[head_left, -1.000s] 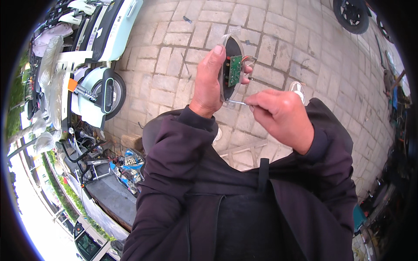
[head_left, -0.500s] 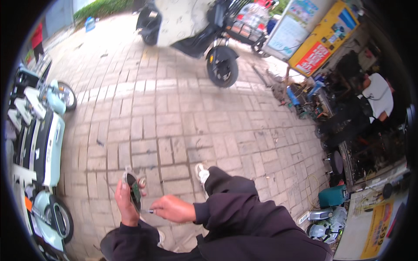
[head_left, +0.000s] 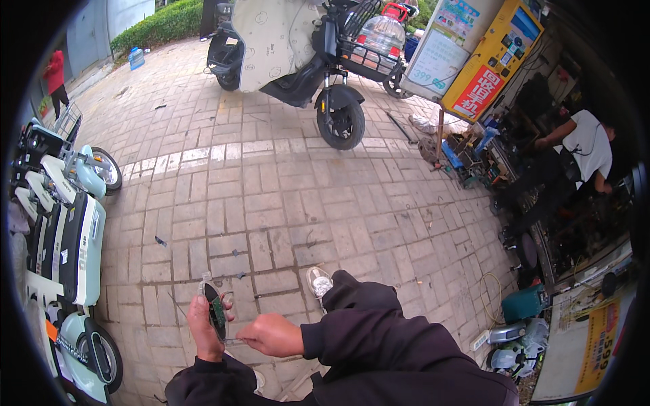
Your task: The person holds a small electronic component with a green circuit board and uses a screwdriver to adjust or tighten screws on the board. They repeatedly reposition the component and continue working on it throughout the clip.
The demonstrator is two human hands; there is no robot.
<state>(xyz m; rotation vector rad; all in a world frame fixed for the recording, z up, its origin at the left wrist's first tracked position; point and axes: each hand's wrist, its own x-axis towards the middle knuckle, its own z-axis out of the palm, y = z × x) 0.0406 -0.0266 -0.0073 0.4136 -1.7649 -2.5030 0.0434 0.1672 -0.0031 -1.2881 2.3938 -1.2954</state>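
Note:
Low in the head view, my left hand (head_left: 203,328) grips an oval black device (head_left: 216,311) on its edge, with a green circuit board, a few wires and a pale clear rim. My right hand (head_left: 274,335) is just beside it, fingers pinched on a thin metal tool (head_left: 233,340), likely a screwdriver, whose tip reaches the lower end of the device; whether it touches is too small to tell.
Pale scooters (head_left: 84,250) line the left. A covered scooter (head_left: 271,47) stands ahead. A person in red (head_left: 54,71) is far left; another in white (head_left: 589,142) bends at a cluttered workshop (head_left: 542,210) beside a yellow cabinet (head_left: 508,40). Tools (head_left: 460,159) lie right.
My view has swung up, bringing the yard, covered scooter and both other people into sight, so my hands appear lower in the picture. Their grips on the device and tool look the same.

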